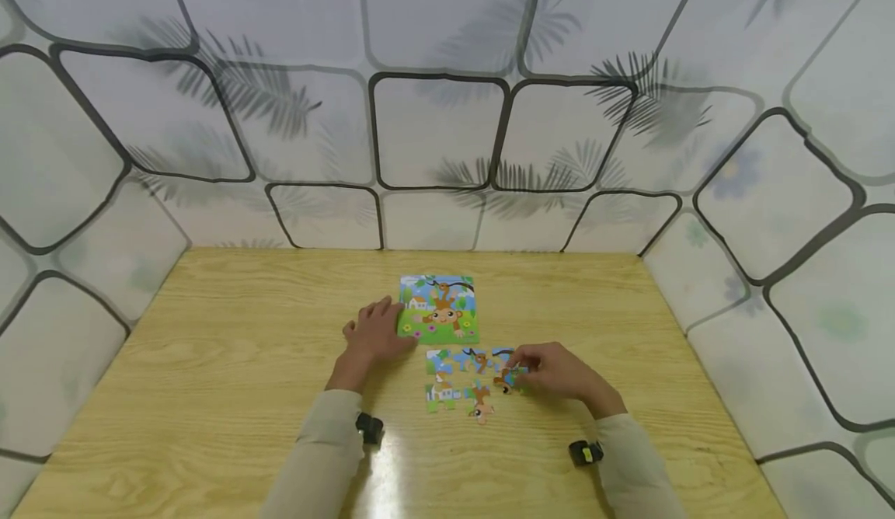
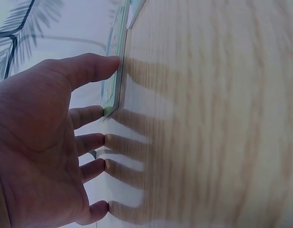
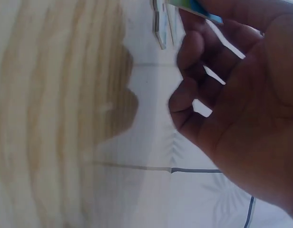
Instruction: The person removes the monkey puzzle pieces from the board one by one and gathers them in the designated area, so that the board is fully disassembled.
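Observation:
A square monkey picture board (image 1: 439,309) lies on the table, with green grass and blue sky printed on it. At its left edge rests my left hand (image 1: 375,334), fingers spread; in the left wrist view the thumb and a fingertip touch the board's side (image 2: 117,80). Below the board are several jigsaw pieces (image 1: 480,404), partly joined, showing a house, branches and parts of a monkey. My right hand (image 1: 555,373) is at the right side of these pieces. Between its thumb and fingers it pinches a blue-green jigsaw piece (image 3: 190,5), mostly hidden by the fingers.
The light wood-grain table (image 1: 231,363) reaches back to a wall (image 1: 440,130) with a stone-and-leaf pattern. Similar patterned panels stand at the left and right sides. A dark wrist camera (image 1: 369,429) is on the left wrist and another camera (image 1: 585,452) on the right.

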Demonstrator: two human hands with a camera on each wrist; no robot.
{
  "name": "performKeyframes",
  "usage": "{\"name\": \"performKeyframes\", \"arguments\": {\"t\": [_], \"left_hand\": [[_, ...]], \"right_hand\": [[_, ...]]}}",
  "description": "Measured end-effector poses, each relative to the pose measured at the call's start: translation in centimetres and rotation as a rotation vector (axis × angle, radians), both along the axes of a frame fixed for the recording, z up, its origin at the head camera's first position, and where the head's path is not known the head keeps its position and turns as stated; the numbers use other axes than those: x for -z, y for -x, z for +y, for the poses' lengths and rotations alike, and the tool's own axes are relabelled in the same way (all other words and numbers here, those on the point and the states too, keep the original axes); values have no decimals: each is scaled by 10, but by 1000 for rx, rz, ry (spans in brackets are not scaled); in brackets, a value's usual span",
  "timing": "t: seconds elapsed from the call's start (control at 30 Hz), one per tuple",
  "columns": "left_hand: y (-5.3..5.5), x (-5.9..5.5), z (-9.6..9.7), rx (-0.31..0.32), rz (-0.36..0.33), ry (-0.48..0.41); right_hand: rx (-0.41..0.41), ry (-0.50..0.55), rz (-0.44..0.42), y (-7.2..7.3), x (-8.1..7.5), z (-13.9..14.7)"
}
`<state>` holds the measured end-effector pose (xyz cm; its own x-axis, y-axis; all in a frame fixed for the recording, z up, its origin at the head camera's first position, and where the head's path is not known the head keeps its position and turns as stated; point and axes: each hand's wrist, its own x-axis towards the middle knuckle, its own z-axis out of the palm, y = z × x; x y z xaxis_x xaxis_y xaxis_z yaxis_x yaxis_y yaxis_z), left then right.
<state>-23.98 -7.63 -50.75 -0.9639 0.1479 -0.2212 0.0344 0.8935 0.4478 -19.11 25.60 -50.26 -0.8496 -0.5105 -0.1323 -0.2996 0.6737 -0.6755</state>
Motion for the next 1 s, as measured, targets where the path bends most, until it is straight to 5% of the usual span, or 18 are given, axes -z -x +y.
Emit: {"name": "performKeyframes", "arguments": {"t": [0.4,0.67,1.0], "left_hand": [[1,5,0,-4,-9,-1],[1,4,1,-5,-13,0],[-1,3,-1,21,-3,8]], "right_hand": [[-12,-81,78,-11,3,-6],[-21,-228,162,-14,-1,-11],[-11,-90,209,4,-7,-27]]}}
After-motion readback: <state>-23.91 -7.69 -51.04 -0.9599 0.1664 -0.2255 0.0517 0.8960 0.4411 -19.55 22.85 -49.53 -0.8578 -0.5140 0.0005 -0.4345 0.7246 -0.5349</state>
